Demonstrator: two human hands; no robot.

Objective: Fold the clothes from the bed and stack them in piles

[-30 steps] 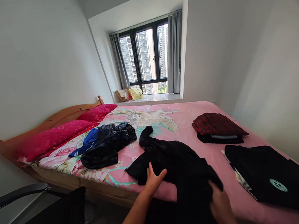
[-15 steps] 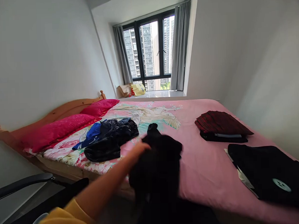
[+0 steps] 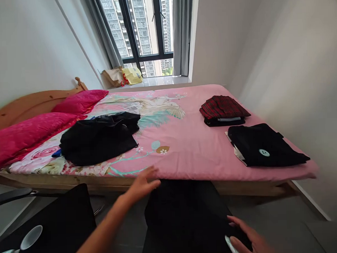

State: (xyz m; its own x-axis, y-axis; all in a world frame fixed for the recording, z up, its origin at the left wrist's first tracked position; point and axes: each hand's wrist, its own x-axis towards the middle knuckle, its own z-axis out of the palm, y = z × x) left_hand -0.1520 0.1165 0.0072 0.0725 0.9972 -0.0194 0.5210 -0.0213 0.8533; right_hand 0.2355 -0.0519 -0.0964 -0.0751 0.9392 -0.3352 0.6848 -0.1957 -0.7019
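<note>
My left hand point(image 3: 144, 182) is held out near the front edge of the bed, its fingers spread with nothing in them. Farther left, a black garment point(image 3: 99, 138) lies in a loose heap, covering most of a blue piece of clothing point(image 3: 56, 153). Low on the right, my right hand point(image 3: 248, 236) is beside my black-clad leg point(image 3: 188, 218). Its thumb and fingers are apart, with dark cloth and a small white patch point(image 3: 232, 246) between them; I cannot make out what the patch belongs to.
On the pink bedsheet point(image 3: 186, 151), a red plaid garment point(image 3: 224, 107) tops a folded stack at right. Nearer lies a folded black garment point(image 3: 264, 145) with a round pale print. Red pillows point(image 3: 38, 133) line the headboard. A black chair point(image 3: 58, 222) stands at lower left.
The black garment has gone from my left hand onto the clothes heap at left, and that hand has opened. My right hand has come into sight. The view has tilted down.
</note>
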